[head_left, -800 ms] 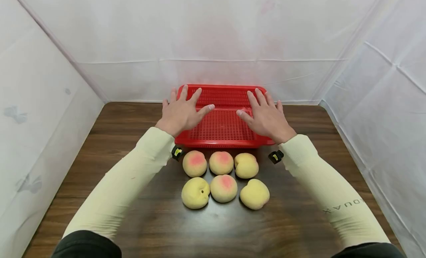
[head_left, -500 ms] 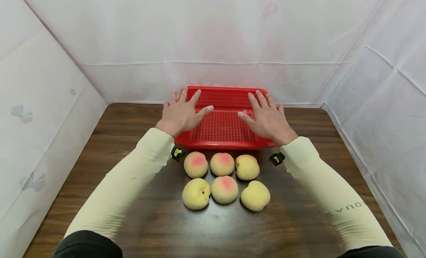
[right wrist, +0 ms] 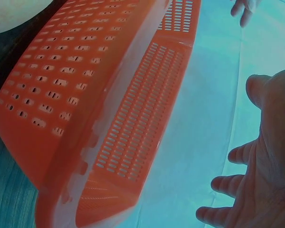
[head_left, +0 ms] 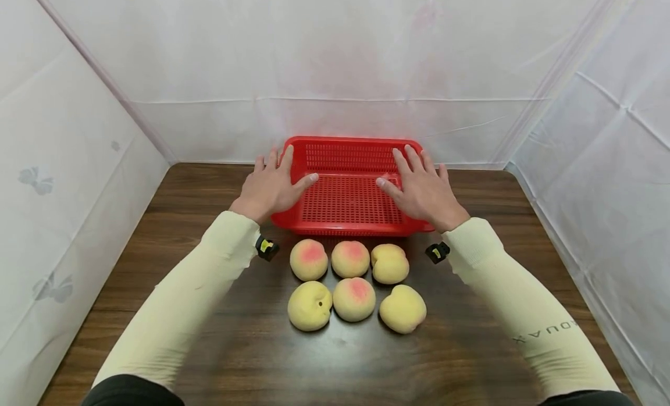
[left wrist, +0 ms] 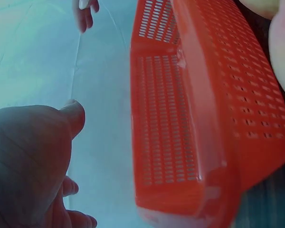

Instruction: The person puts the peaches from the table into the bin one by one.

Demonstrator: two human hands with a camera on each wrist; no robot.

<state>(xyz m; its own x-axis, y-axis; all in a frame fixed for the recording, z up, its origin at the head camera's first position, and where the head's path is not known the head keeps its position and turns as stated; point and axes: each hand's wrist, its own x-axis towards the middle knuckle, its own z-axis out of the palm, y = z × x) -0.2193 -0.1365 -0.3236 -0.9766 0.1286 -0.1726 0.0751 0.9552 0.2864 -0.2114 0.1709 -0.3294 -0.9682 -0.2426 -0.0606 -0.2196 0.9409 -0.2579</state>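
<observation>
A red perforated plastic basket (head_left: 346, 142) stands at the back of the wooden table with nothing in it. My left hand (head_left: 271, 186) is spread open over its left end, thumb reaching in over the rim. Over the right end, my right hand (head_left: 420, 188) is also open, fingers straight. In the wrist views the left hand (left wrist: 33, 161) and right hand (right wrist: 263, 156) are held apart from the basket (left wrist: 190, 118) (right wrist: 109, 95). Several yellow-pink peaches lie in two rows in front of the basket, from one (head_left: 309, 259) at the back left to one (head_left: 402, 309) at the front right.
White sheeting walls (head_left: 335, 74) close in the table at the back and on both sides. The dark wooden tabletop (head_left: 335, 359) shows bare wood in front of the peaches and beside the basket. Small black wrist cameras (head_left: 266, 247) (head_left: 437, 252) sit under both sleeves.
My left hand has slid left, from over the basket's inside to its left rim. The right hand has barely moved. The basket and the peaches stay where they were.
</observation>
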